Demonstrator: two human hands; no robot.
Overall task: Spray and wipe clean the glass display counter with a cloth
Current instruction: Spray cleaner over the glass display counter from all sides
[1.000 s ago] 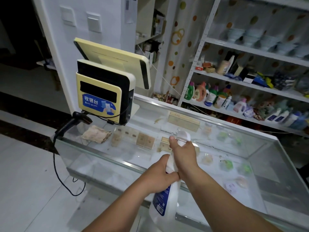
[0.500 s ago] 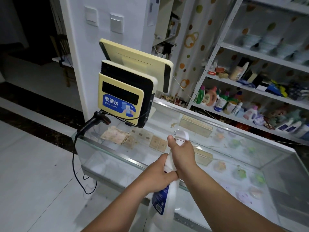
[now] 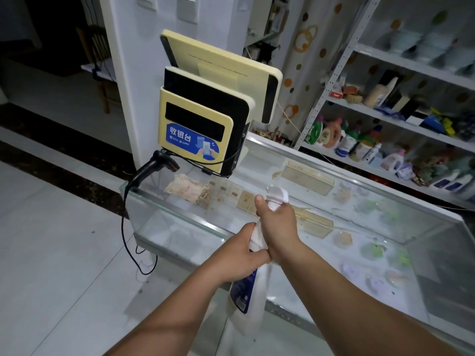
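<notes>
At the worktop's left corner: a black barcode scanner (image 3: 154,168) stands on the glass worktop (image 3: 185,217), its cable hanging down to the floor.
Terminal: a yellow checkout terminal (image 3: 198,129) stands upright just right of the scanner.
Cloth: the beige cloth (image 3: 186,190) lies crumpled on the glass at the terminal's foot, well apart from both hands.
Left hand: the left hand (image 3: 239,255) grips the bottle's shoulder.
Bottle: the white spray bottle (image 3: 253,286) with a blue label is held upright over the near edge.
Right hand: the right hand (image 3: 276,224) is curled round the neck under the trigger head, thumb raised.
Far right: shelves (image 3: 401,124) of bottles.
</notes>
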